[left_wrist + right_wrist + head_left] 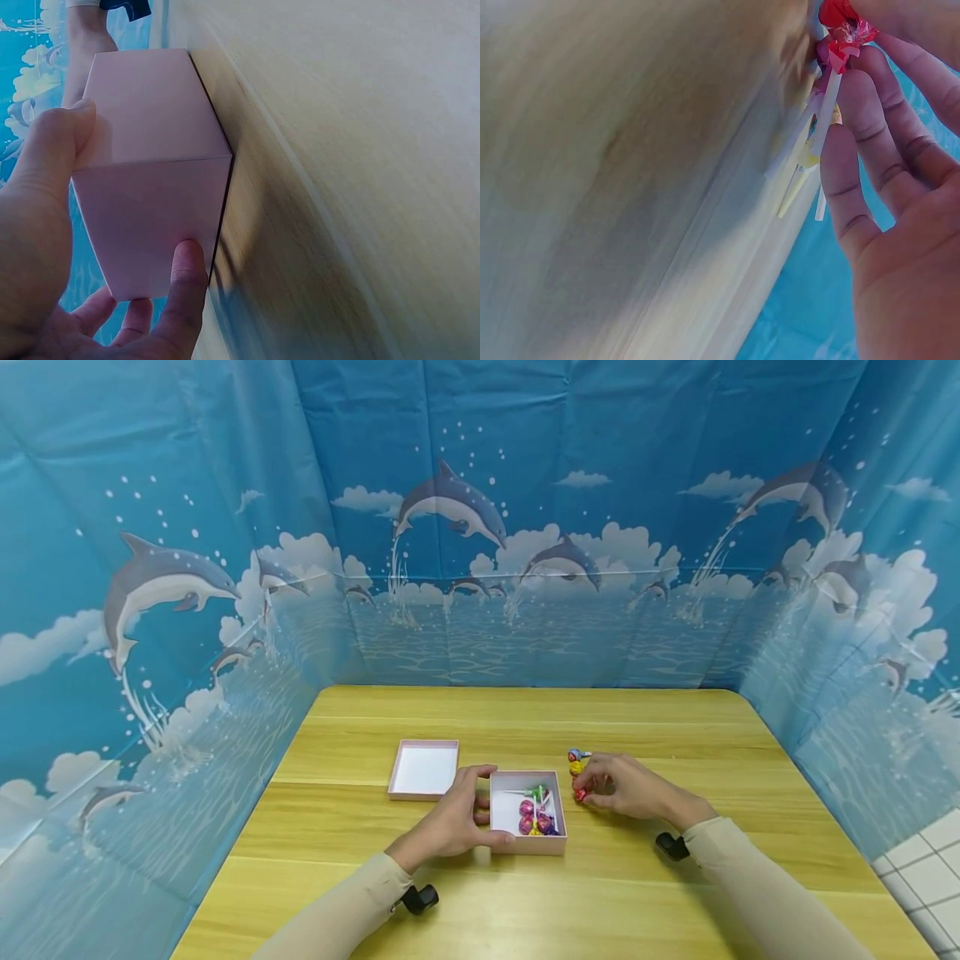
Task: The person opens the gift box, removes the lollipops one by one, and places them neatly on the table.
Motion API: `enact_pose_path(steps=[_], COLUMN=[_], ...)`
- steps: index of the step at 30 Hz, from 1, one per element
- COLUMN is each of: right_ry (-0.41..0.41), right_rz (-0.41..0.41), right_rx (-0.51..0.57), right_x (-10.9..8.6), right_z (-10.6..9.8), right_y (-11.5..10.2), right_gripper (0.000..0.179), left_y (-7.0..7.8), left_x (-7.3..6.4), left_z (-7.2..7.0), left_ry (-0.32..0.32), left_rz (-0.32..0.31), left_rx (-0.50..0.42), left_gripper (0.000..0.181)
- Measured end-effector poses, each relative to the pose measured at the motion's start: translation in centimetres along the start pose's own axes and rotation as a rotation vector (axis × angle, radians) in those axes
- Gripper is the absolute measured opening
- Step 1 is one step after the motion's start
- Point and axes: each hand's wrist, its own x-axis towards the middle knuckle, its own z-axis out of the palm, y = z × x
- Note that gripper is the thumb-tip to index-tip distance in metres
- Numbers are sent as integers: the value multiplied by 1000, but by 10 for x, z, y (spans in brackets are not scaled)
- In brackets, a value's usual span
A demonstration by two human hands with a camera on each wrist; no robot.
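Observation:
A pink box [527, 845] with a white inside stands on the table, holding several lollipops [536, 814] in purple, pink, green and yellow wrappers. My left hand [454, 820] grips its left side, thumb on the near wall and fingers around the far corner. That grip also shows on the box's pink walls [154, 225] in the left wrist view. Right of the box, my right hand [622, 787] pinches a red-wrapped lollipop [841, 30] near its head, the white stick pointing away from the fingers. Beyond it lie a yellow lollipop [576, 768] and a blue one [574, 754].
The box's lid [424, 768], white inside with pink edges, lies on the table to the left. The wooden table [525, 902] is bordered by blue dolphin-print curtains [517, 635] at the back and both sides. White tiles [926, 868] show at the lower right.

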Motion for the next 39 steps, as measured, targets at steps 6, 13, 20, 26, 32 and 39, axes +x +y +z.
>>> enact_pose_path(steps=[6, 13, 20, 26, 32, 39], right_ry=[-4, -4, -22, -22, -17, -23], right_rz=[2, 14, 35, 40, 48, 52], right_rx=[16, 33, 80, 85, 84, 63], right_x=[-1, -1, -2, -1, -1, -1], right_z=[0, 1, -2, -4, -6, -9], right_y=[1, 4, 1, 0, -1, -1], right_gripper=[20, 21, 21, 20, 20, 20], left_y=[0, 1, 1, 2, 2, 2], left_x=[0, 0, 0, 0, 0, 0], left_z=[0, 0, 0, 0, 0, 0], left_ry=[1, 3, 4, 7, 4, 9], left_rz=[4, 4, -4, 0, 3, 4], left_rx=[3, 25, 18, 27, 25, 29], left_gripper=[112, 113, 114, 114, 113, 112])
